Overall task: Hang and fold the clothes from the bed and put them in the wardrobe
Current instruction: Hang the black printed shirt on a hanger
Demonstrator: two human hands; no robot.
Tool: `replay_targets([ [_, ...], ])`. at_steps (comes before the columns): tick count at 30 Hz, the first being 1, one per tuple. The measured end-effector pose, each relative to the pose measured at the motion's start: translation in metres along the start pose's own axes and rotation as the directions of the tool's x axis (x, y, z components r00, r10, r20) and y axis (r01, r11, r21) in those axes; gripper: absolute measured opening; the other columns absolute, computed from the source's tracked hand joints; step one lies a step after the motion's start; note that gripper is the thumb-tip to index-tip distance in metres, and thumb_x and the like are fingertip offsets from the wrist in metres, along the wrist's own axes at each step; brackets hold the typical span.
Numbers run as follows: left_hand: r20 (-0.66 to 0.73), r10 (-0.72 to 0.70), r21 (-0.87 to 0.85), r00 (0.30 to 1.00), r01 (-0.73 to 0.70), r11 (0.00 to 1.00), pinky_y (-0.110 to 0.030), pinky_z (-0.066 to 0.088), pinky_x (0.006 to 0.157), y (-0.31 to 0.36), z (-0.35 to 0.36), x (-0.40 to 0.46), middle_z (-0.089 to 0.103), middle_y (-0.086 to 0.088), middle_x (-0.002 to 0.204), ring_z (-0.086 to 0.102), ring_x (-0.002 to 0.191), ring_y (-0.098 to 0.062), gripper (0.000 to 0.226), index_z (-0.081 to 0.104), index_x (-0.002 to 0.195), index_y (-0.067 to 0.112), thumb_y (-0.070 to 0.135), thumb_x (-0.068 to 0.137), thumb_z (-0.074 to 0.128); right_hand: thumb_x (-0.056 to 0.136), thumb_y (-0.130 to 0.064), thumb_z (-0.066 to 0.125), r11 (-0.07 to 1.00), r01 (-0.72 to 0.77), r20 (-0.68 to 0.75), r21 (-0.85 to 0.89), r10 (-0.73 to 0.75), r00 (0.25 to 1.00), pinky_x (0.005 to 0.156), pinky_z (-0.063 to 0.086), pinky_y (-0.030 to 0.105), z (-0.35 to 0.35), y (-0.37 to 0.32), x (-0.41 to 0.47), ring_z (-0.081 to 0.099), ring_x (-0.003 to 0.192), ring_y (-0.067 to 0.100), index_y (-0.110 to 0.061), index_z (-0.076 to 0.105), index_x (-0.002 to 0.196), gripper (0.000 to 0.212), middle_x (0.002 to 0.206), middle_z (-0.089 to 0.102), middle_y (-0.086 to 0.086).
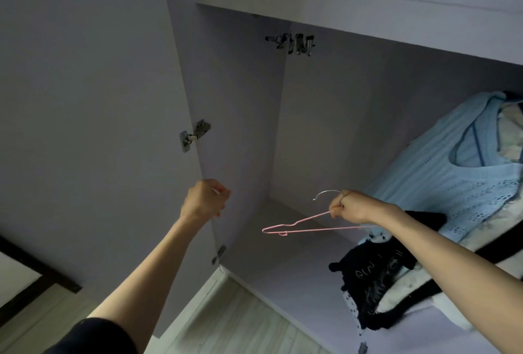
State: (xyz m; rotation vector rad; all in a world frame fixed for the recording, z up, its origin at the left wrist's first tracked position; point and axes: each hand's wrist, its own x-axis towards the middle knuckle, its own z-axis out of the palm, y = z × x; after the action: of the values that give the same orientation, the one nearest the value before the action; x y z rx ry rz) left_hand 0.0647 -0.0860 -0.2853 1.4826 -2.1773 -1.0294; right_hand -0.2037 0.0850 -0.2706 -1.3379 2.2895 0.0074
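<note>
The left hand (204,200) had its grip curled on the edge of the open wardrobe door (93,116). Inside the wardrobe (317,133), the right hand (346,206) pinched a pink hanger (294,226) beside the hung blue top (464,167).

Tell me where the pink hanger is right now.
Head view, right of centre: the pink hanger is gripped at its neck by the right hand, inside the open wardrobe, left of the hanging blue top.

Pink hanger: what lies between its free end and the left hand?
Nothing lies between the pink hanger and the left hand; the head view shows only the bare wardrobe interior behind that gap.
</note>
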Motion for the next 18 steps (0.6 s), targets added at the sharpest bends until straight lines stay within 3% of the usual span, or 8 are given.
replay_targets([
  [3, 0.021, 0.007, -0.002, 1.000, -0.007, 1.000, -0.021, 0.044, 0.055, -0.004, 0.006, -0.003, 0.060, 0.010, 0.052, 0.054, 0.035, -0.002, 0.022, 0.058, 0.066, 0.027, 0.024, 0.087, 0.063, 0.088, -0.016, 0.053, 0.999, 0.022, 0.000, -0.037, -0.022, 1.000, 0.086, 0.045, 0.026, -0.002, -0.016, 0.000, 0.059, 0.101, 0.022, -0.015, 0.068, 0.074, 0.021, 0.098, 0.067, 0.005],
  [6, 0.034, -0.005, -0.028, 0.999, 0.006, 1.000, -0.022, 0.047, 0.060, -0.007, 0.008, -0.004, 0.062, 0.008, 0.055, 0.056, 0.040, -0.006, 0.021, 0.059, 0.067, 0.028, 0.021, 0.086, 0.062, 0.088, -0.019, 0.051, 0.996, 0.054, -0.003, -0.070, -0.055, 0.999, 0.094, 0.039, 0.026, -0.010, -0.038, -0.001, 0.052, 0.111, 0.019, -0.028, 0.063, 0.065, 0.028, 0.100, 0.055, -0.004],
  [9, 0.032, -0.037, -0.079, 0.999, 0.039, 0.996, -0.022, 0.047, 0.059, -0.015, 0.011, -0.010, 0.063, 0.005, 0.060, 0.059, 0.046, -0.009, 0.015, 0.062, 0.074, 0.024, 0.017, 0.087, 0.059, 0.088, -0.019, 0.048, 0.990, 0.098, -0.008, -0.098, -0.100, 0.995, 0.089, 0.033, 0.025, -0.018, -0.062, -0.003, 0.047, 0.113, 0.017, -0.030, 0.059, 0.062, 0.031, 0.094, 0.047, -0.013],
  [14, -0.058, -0.127, -0.188, 0.990, 0.115, 0.975, -0.039, 0.051, 0.083, -0.038, 0.011, -0.020, 0.070, -0.015, 0.095, 0.064, 0.092, -0.036, 0.021, 0.063, 0.088, 0.020, 0.006, 0.086, 0.048, 0.091, -0.020, 0.048, 0.977, 0.181, -0.031, -0.116, -0.186, 0.982, 0.089, 0.030, 0.027, -0.040, -0.100, -0.004, 0.039, 0.104, 0.008, -0.030, 0.061, 0.067, 0.029, 0.097, 0.047, -0.015],
  [18, -0.101, -0.132, -0.272, 0.986, 0.100, 0.957, -0.039, 0.049, 0.087, -0.052, 0.004, -0.019, 0.069, -0.017, 0.101, 0.063, 0.098, -0.035, 0.018, 0.067, 0.096, 0.017, 0.008, 0.089, 0.052, 0.093, -0.022, 0.048, 0.957, 0.253, -0.093, -0.143, -0.267, 0.959, 0.090, 0.035, 0.027, -0.069, -0.118, -0.014, 0.043, 0.094, 0.011, -0.032, 0.061, 0.066, 0.031, 0.078, 0.045, -0.019],
])
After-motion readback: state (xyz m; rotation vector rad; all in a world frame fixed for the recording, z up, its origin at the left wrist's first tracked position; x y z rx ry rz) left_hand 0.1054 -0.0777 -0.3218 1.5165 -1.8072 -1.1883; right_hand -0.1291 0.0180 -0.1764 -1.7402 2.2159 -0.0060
